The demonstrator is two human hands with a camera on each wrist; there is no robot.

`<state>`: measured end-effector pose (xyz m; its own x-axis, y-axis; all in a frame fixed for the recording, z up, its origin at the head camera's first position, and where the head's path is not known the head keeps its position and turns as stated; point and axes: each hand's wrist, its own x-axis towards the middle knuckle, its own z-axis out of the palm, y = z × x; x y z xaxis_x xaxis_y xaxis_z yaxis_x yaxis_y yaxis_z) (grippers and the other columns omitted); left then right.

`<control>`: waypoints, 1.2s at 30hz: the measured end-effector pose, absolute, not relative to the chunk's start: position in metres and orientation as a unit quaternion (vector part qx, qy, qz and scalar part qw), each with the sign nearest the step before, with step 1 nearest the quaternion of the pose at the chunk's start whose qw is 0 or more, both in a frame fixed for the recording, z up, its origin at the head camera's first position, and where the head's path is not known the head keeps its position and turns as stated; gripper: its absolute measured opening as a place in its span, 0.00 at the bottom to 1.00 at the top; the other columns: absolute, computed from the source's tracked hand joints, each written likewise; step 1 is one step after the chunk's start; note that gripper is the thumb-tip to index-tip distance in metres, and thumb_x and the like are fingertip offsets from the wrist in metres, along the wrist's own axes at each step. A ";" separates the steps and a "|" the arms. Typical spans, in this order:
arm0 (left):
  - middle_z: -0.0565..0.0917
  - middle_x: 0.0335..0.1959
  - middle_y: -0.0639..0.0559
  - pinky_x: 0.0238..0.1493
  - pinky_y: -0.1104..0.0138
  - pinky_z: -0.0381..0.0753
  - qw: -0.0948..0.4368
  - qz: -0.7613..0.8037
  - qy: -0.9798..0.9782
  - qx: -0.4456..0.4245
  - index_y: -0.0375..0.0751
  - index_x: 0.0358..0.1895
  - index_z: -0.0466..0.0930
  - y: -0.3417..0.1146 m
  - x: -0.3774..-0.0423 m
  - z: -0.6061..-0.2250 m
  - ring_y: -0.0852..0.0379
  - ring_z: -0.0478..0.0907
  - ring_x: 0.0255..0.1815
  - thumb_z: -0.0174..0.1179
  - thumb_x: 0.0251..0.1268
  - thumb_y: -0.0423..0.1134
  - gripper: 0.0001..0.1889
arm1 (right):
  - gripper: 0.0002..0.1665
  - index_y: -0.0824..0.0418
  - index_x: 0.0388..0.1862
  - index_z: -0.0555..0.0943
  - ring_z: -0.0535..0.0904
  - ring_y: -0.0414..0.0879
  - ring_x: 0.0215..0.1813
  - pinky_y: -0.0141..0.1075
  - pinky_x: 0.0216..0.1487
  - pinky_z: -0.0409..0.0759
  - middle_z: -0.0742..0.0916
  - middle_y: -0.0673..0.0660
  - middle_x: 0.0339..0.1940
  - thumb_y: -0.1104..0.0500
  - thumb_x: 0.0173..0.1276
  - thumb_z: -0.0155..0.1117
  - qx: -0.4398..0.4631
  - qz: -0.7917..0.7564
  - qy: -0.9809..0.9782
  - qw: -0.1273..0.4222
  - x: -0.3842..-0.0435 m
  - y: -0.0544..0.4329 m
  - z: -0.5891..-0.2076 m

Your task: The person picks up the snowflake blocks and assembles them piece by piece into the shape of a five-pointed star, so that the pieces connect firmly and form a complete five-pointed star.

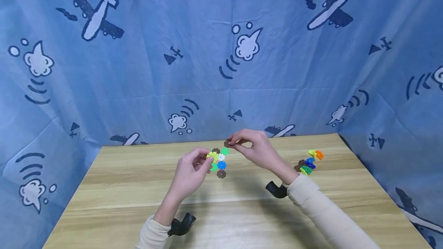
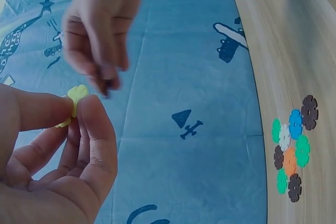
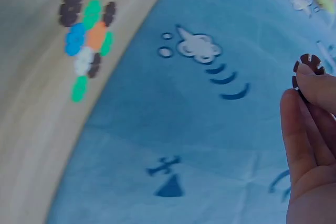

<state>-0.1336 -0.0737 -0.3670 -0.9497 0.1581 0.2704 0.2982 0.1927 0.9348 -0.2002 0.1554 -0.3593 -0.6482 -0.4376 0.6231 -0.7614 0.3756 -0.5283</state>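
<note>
My left hand (image 1: 190,170) pinches a yellow snowflake disc (image 2: 79,94) between thumb and fingers; part of the yellow piece is hidden behind the thumb in the left wrist view. My right hand (image 1: 257,150) holds a brown snowflake disc (image 3: 310,65) by its edge with thumb and fingertips. The two pieces are apart, both raised over the far part of the wooden table. Below the left hand lies a flat cluster of discs, among them a blue disc (image 1: 221,165), a white disc (image 2: 284,137), an orange disc (image 2: 290,161), and several green and brown ones.
A loose pile of discs lies on the table (image 1: 121,187) to the right, including an orange disc (image 1: 319,154), a blue disc (image 1: 310,161) and a green disc (image 1: 306,170). A blue printed curtain (image 1: 207,68) hangs behind the table's back edge and at both sides.
</note>
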 end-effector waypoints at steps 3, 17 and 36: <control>0.83 0.34 0.42 0.38 0.62 0.89 0.056 -0.618 -0.770 -0.151 0.32 0.46 0.82 -0.073 -0.134 -0.367 0.58 0.82 0.32 0.62 0.68 0.25 0.07 | 0.11 0.59 0.34 0.87 0.89 0.49 0.41 0.33 0.43 0.88 0.90 0.56 0.42 0.74 0.59 0.74 0.401 0.407 -0.791 0.221 -0.194 0.155 -0.349; 0.84 0.32 0.44 0.34 0.68 0.87 0.055 -0.611 -0.775 -0.148 0.33 0.44 0.83 -0.071 -0.132 -0.368 0.57 0.82 0.30 0.64 0.66 0.26 0.06 | 0.11 0.58 0.33 0.87 0.86 0.43 0.43 0.28 0.44 0.85 0.88 0.51 0.39 0.73 0.58 0.76 0.458 0.346 -0.776 0.261 -0.179 0.150 -0.343; 0.85 0.29 0.43 0.29 0.72 0.85 0.072 -0.592 -0.791 -0.138 0.32 0.40 0.85 -0.064 -0.132 -0.370 0.55 0.83 0.27 0.67 0.62 0.25 0.05 | 0.12 0.62 0.37 0.86 0.87 0.42 0.39 0.26 0.42 0.85 0.88 0.52 0.38 0.74 0.57 0.75 0.493 0.283 -0.776 0.274 -0.174 0.141 -0.348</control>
